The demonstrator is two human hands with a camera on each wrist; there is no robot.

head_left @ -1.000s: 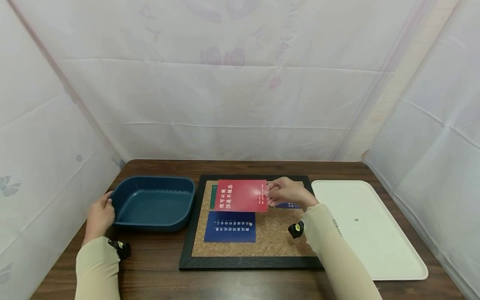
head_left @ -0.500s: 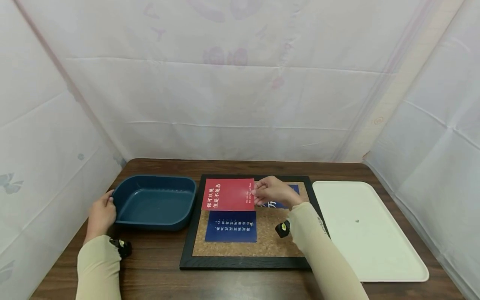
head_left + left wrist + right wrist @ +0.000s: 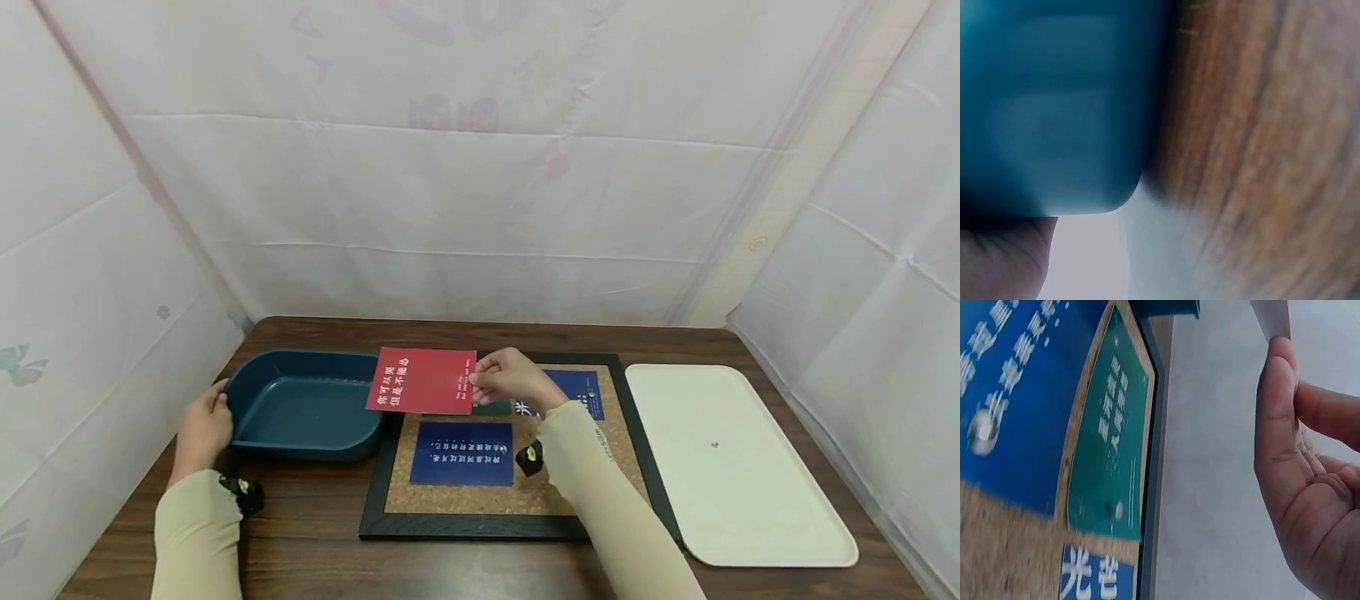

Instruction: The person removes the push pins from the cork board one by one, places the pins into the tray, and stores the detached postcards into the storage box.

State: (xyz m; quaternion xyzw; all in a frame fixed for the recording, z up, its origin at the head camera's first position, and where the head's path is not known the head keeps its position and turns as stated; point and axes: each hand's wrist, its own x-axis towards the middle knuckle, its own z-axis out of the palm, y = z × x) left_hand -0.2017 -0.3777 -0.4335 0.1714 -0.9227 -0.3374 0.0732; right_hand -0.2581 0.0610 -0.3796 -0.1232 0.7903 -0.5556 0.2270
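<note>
My right hand (image 3: 517,377) pinches a red card (image 3: 423,381) with white writing by its right edge. The card hangs over the gap between the corkboard and a dark blue basin, its left end overlapping the basin's right rim in the head view. In the right wrist view, thumb and fingertip meet on a corner of the card (image 3: 1274,319). My left hand (image 3: 202,429) grips the left rim of the basin (image 3: 307,454). Below the raised card, the black-framed corkboard (image 3: 450,500) bears a blue card (image 3: 461,454), a green card (image 3: 1110,437) and another blue card (image 3: 577,390).
A cream tray (image 3: 750,467) lies to the right of the corkboard, close to its frame. Everything stands on a dark wooden table (image 3: 315,542). Pale cloth (image 3: 480,208) hangs behind and on both sides of the table.
My right hand has moved left with the red card, from over the corkboard to the basin's right rim. The green card and the right blue card show more. My left hand keeps its place.
</note>
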